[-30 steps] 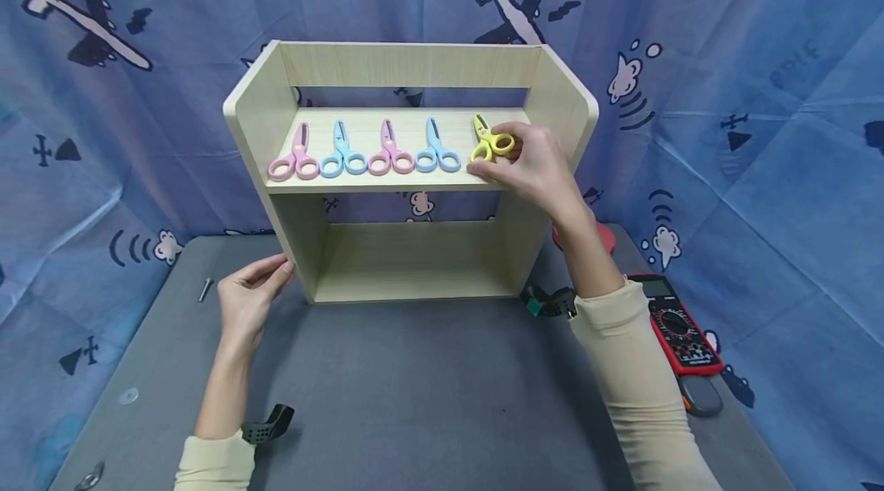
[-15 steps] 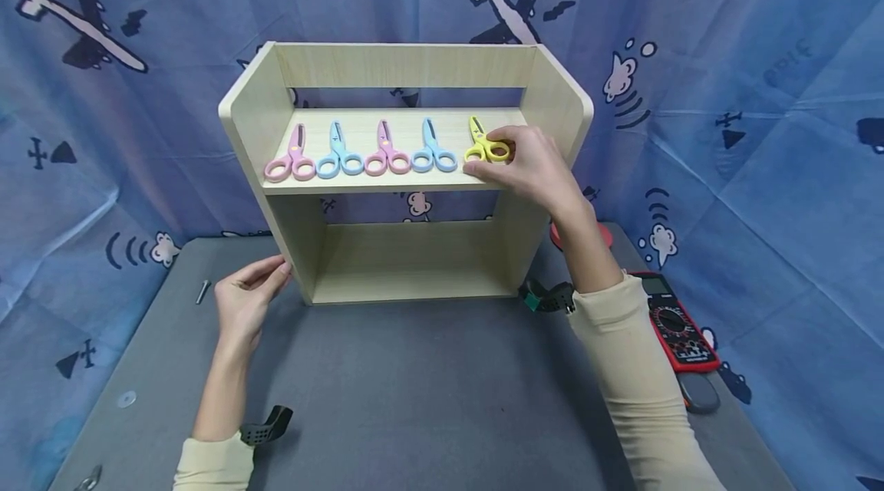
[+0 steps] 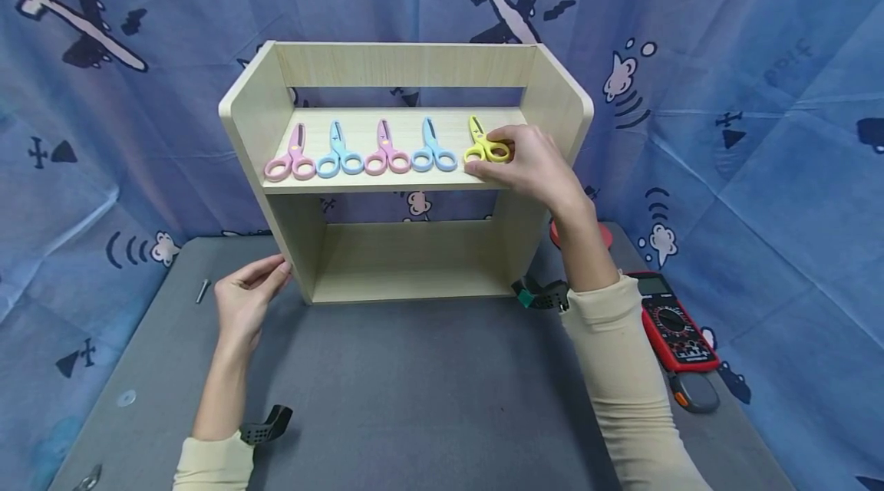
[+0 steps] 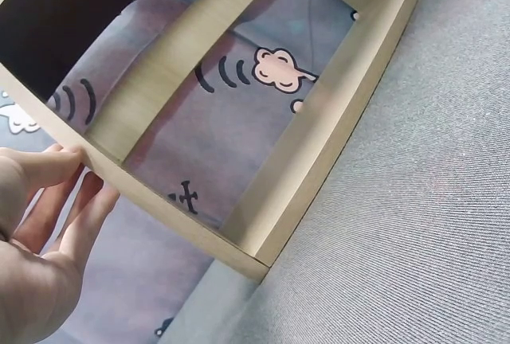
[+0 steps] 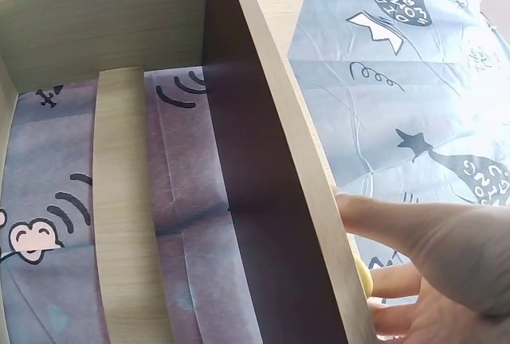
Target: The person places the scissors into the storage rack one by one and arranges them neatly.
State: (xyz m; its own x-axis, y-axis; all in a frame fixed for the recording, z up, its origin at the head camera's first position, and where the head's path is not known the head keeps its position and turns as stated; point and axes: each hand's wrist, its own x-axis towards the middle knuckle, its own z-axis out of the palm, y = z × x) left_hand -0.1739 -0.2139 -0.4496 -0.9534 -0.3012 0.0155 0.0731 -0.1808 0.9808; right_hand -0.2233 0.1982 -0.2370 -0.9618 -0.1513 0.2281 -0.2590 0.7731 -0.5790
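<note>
Yellow scissors [image 3: 480,140] lie at the right end of the upper board of a pale wooden shelf [image 3: 414,186], blades pointing back. My right hand [image 3: 535,169] has its fingers curled at their right handle loop, with the thumb by the board's front edge. The right wrist view shows this hand [image 5: 446,256] beyond the board, and only a sliver of yellow. To the left lie pink scissors [image 3: 384,149], light blue scissors [image 3: 431,147], and another pink and blue pair. My left hand [image 3: 245,295] touches the shelf's left side panel with loosely bent fingers [image 4: 88,216] and thumb.
A red multimeter [image 3: 673,322] and a grey-and-orange object [image 3: 694,393] lie at the right. A red object [image 3: 602,236] is partly hidden behind my right forearm. A bolt [image 3: 203,291], a clear disc [image 3: 126,398] and a metal piece [image 3: 90,478] lie at the left. Patterned blue cloth [image 3: 725,130] surrounds the grey table.
Between one second and half a second ago, my right hand lowered the yellow scissors slightly and they straightened onto the board. Since then the right forearm has shifted slightly left; the left hand stays put.
</note>
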